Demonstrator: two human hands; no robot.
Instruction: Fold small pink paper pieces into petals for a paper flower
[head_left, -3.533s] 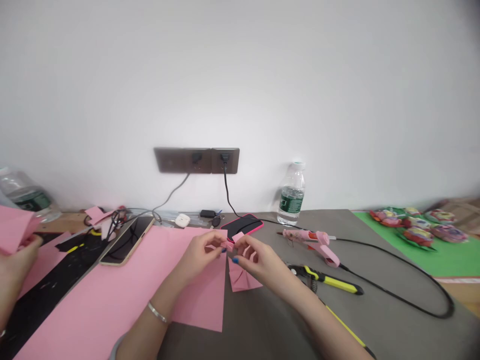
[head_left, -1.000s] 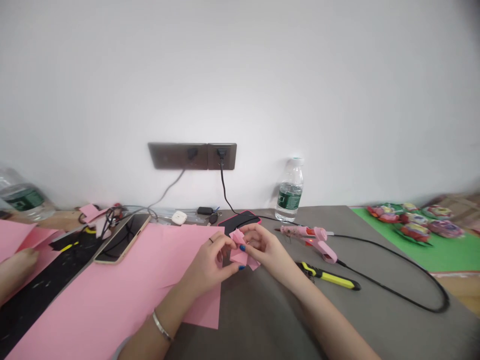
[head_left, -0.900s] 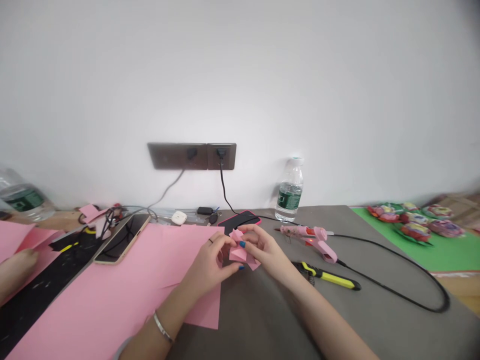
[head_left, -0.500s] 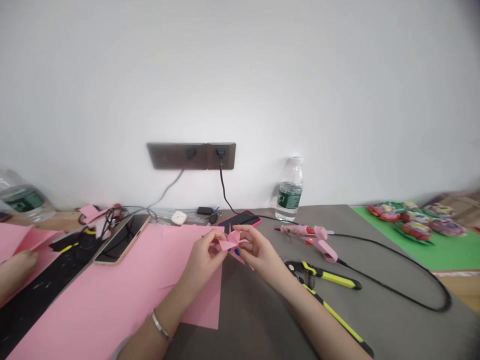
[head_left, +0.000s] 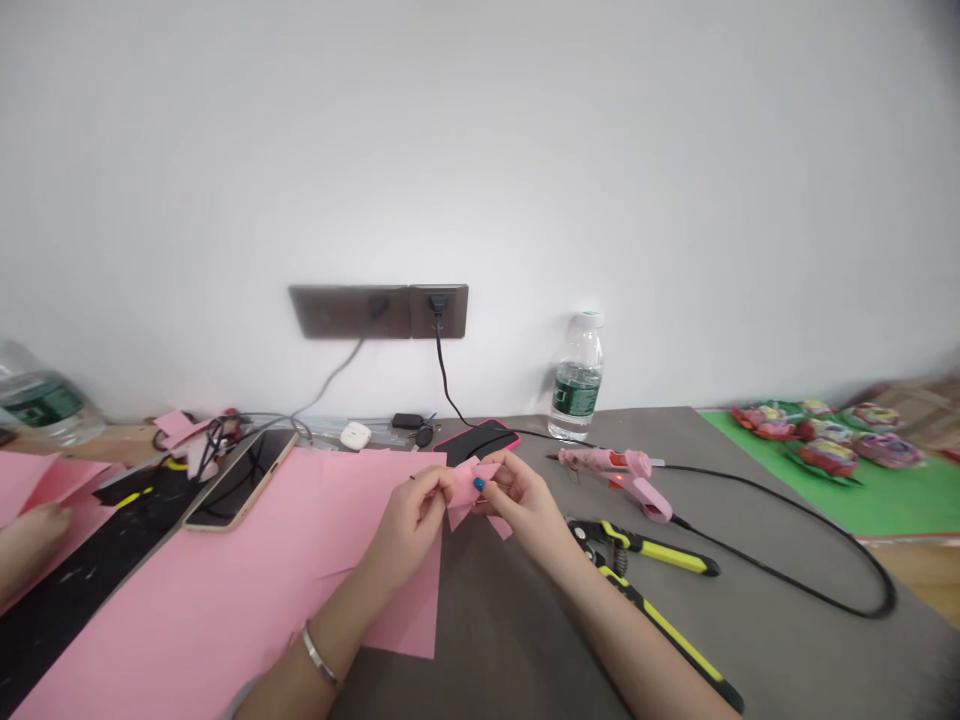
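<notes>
A small piece of folded pink paper [head_left: 463,492] is held up between both hands, just above the grey table. My left hand [head_left: 414,513] pinches its left edge with thumb and fingertips. From the other side, my right hand [head_left: 520,500] grips it, the blue-nailed thumb pressed on its front. Some of the folds are hidden behind my fingers. Beneath and left of my left forearm lie large pink paper sheets [head_left: 225,590]. A dark phone with a pink edge [head_left: 480,438] lies just behind the folded paper.
To the right lie a pink glue gun [head_left: 611,462] with its looping cord and yellow-black pliers [head_left: 664,555]. A water bottle [head_left: 576,385] stands by the wall. Paper flowers [head_left: 829,455] rest on a green sheet. At left are another phone [head_left: 241,480] and a co-worker's hand [head_left: 34,540].
The folded paper has turned in my fingers, so a flatter face shows where spread points stood before. My right thumb has moved up onto its front.
</notes>
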